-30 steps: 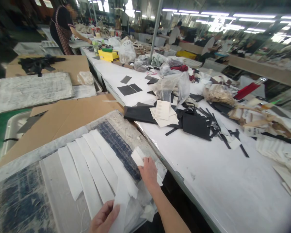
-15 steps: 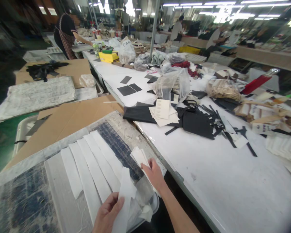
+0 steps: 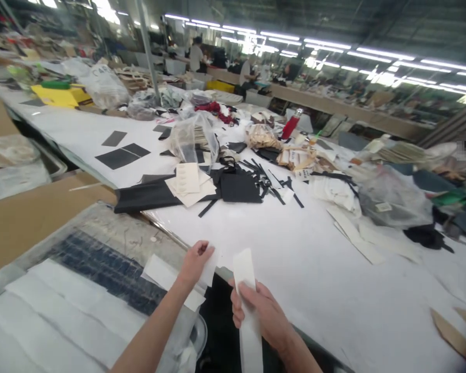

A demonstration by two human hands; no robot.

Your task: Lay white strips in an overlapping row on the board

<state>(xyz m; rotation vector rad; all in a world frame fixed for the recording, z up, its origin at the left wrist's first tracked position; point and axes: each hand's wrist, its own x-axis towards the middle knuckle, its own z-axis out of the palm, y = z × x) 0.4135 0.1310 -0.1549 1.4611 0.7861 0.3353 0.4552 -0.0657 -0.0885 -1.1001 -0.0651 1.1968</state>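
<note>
My left hand (image 3: pixel 194 261) reaches in from the lower left and pinches small white fabric pieces (image 3: pixel 161 272) at the corner of a worn board (image 3: pixel 112 243). Long white strips (image 3: pixel 62 305) lie fanned across that board. My right hand (image 3: pixel 264 316) is closed round one long white strip (image 3: pixel 244 267), held upright just before the near edge of the white table (image 3: pixel 295 259). The two hands are a short distance apart.
On the white table lie a black fabric piece (image 3: pixel 147 194), cream cards (image 3: pixel 188 181), black straps (image 3: pixel 264 178) and clear plastic bags (image 3: pixel 192 137) (image 3: pixel 396 199). Brown cardboard (image 3: pixel 31 217) lies left of the board. A pole (image 3: pixel 147 52) and a yellow box (image 3: pixel 58 96) stand further back. Other people work at distant benches.
The view has swung right towards the white table. The long strip, earlier in my left hand, is now in my right; my left hand now pinches the small white pieces.
</note>
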